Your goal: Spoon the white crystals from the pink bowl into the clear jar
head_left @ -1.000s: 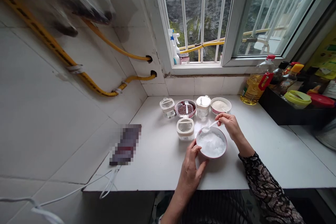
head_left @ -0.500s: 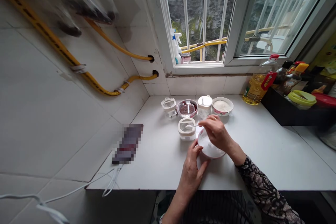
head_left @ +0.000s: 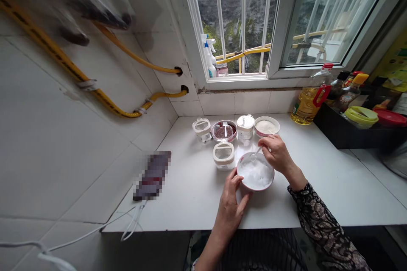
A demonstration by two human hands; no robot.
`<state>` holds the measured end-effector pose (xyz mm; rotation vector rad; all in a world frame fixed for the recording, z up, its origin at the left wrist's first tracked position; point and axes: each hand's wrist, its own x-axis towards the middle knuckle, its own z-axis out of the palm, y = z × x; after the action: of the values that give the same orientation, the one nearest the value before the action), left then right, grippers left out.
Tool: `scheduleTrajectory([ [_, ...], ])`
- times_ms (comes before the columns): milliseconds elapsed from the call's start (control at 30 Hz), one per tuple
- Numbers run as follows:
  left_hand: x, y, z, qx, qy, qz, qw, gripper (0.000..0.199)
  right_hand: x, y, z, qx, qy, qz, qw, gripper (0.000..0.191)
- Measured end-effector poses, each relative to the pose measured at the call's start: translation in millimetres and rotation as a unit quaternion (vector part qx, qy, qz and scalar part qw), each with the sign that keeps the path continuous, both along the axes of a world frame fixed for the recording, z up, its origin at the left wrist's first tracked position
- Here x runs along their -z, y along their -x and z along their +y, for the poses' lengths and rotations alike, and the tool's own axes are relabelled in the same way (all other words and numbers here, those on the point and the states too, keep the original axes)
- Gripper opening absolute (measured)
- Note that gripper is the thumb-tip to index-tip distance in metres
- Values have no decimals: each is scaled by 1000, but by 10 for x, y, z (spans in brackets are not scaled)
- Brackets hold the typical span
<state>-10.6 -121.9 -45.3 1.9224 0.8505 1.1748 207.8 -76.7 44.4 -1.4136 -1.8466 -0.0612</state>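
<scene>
My right hand (head_left: 278, 154) pinches a small white spoon (head_left: 255, 153), its bowl at the far rim of a bowl of white powder (head_left: 257, 174). Around the near left side of that bowl, my left hand (head_left: 231, 203) holds the rim with thumb and fingers. Just left of the bowl stands a clear jar with a cream-rimmed lid (head_left: 224, 155). Behind are another clear jar (head_left: 202, 129), a bowl of dark red pieces (head_left: 224, 131) with a clear lid and white spoon on it, a white-lidded jar (head_left: 245, 127) and a bowl of pale grains (head_left: 267, 127).
A phone-like blurred object (head_left: 152, 175) with a white cable lies at the left. An oil bottle (head_left: 308, 100) and a black box (head_left: 349, 131) of bottles and lidded containers stand at the right. The window is behind.
My right hand has moved the spoon from over the cream-rimmed jar, rightward to the powder bowl. My left hand stays at the bowl. The view has shifted slightly.
</scene>
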Motion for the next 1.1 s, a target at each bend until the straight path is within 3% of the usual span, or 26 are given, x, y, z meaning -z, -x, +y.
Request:
scheduleTrajectory([
  [133, -6, 1, -1, -3, -5, 4, 1000, 37, 62, 52, 41, -3, 70, 16, 997, 21],
  [433, -11, 4, -2, -6, -5, 13, 1000, 39, 4, -55, 39, 70, 130, 264, 953, 19],
  [667, -17, 2, -1, 1, -3, 9, 1000, 38, 9, -47, 66, 58, 163, 353, 920, 17],
  [867, -7, -2, 3, 2, -3, 10, 1000, 37, 18, 13, 95, 9, 179, 427, 886, 15],
  [1000, -7, -4, -1, 2, 2, 7, 1000, 37, 32, 228, 82, -47, 136, 414, 899, 18],
  [1100, -7, -2, -3, 5, 9, 5, 1000, 38, 46, 407, 56, -79, 64, 312, 945, 17],
])
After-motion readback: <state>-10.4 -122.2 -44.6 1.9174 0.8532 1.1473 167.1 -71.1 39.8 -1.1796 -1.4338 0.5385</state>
